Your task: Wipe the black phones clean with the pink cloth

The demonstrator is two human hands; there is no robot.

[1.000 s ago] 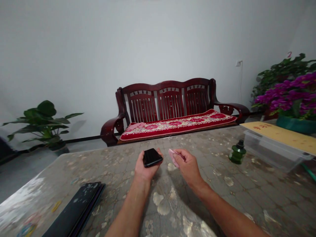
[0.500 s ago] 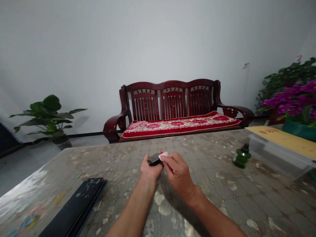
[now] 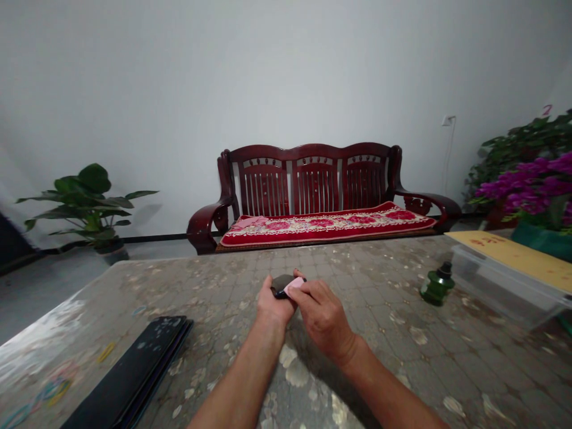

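Lying at the left of the patterned table (image 3: 379,274) is a dark folder (image 3: 129,372). Next, the left hand (image 3: 275,307), palm up, is curled around a black phone (image 3: 281,284) over the table's middle. A pink cloth (image 3: 295,284) touches the phone's right part, pinched in the fingers of the right hand (image 3: 325,319). Farther right stand a green bottle (image 3: 437,287) and a clear box (image 3: 494,287).
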